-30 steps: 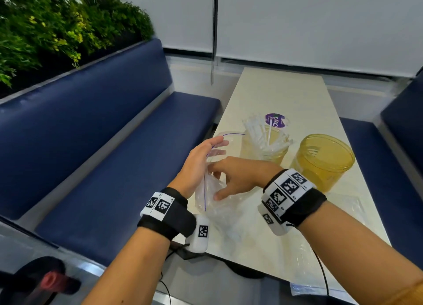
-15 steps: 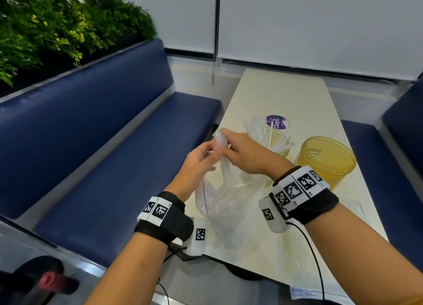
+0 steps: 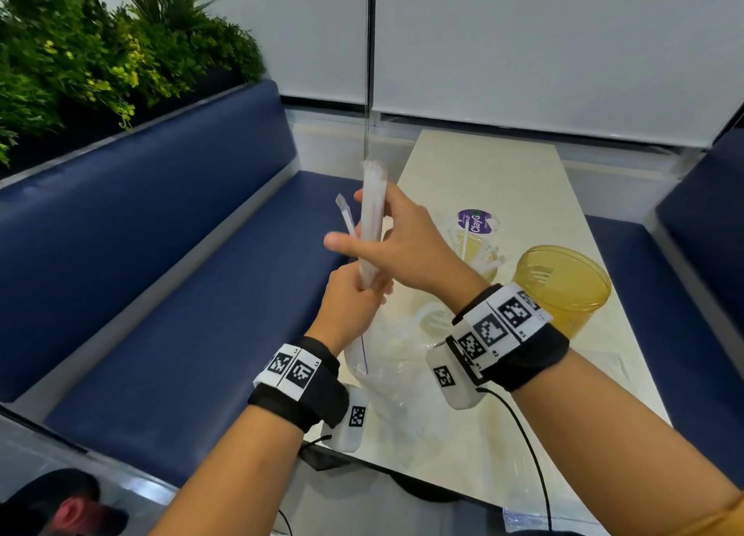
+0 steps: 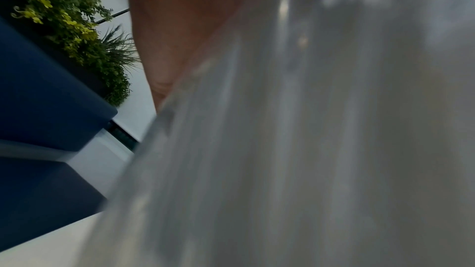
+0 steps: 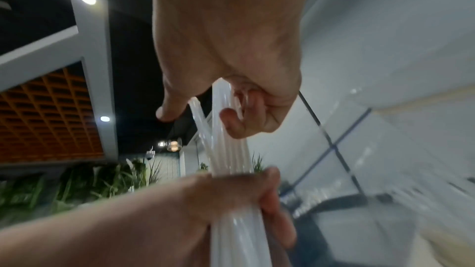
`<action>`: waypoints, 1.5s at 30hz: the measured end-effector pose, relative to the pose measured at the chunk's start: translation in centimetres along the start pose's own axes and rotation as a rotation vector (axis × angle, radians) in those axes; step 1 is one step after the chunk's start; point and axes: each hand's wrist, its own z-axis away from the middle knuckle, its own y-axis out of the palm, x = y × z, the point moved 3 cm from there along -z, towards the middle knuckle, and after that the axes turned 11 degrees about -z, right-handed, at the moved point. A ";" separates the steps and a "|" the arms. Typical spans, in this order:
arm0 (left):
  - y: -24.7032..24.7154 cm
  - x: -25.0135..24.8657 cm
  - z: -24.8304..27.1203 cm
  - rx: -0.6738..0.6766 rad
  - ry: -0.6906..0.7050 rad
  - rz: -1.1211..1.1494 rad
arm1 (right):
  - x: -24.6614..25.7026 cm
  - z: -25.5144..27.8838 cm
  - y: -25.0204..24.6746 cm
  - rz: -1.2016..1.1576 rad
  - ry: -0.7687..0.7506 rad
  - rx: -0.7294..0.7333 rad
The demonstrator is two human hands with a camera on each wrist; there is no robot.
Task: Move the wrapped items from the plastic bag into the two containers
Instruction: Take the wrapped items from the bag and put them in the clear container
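Note:
A bundle of white wrapped straws (image 3: 372,217) stands upright above the table's near left corner. My right hand (image 3: 382,239) grips its middle, and one straw (image 3: 346,217) splays out to the left. My left hand (image 3: 358,294) curls round the bundle's lower end, just above the clear plastic bag (image 3: 386,378) that sags onto the table. In the right wrist view the right hand (image 5: 226,109) and left hand (image 5: 239,200) both hold the straws (image 5: 228,149). One container (image 3: 483,254) holding straws stands behind my right wrist; the amber container (image 3: 563,294) is to its right. The left wrist view shows blurred bag plastic (image 4: 308,149).
The cream table (image 3: 503,173) runs away between two blue benches (image 3: 181,294). A purple round label (image 3: 477,221) sits by the far container. Another flat clear bag (image 3: 612,366) lies under my right forearm. Plants (image 3: 80,52) top the left bench back.
My right hand has lifted the straw bundle up out of the bag. My left hand has risen from the bag's mouth and now holds the bundle's lower end.

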 end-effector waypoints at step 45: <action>-1.6 0.2 0.2 -0.006 -0.099 -0.010 | -11.6 -3.9 -12.7 0.220 0.029 -0.498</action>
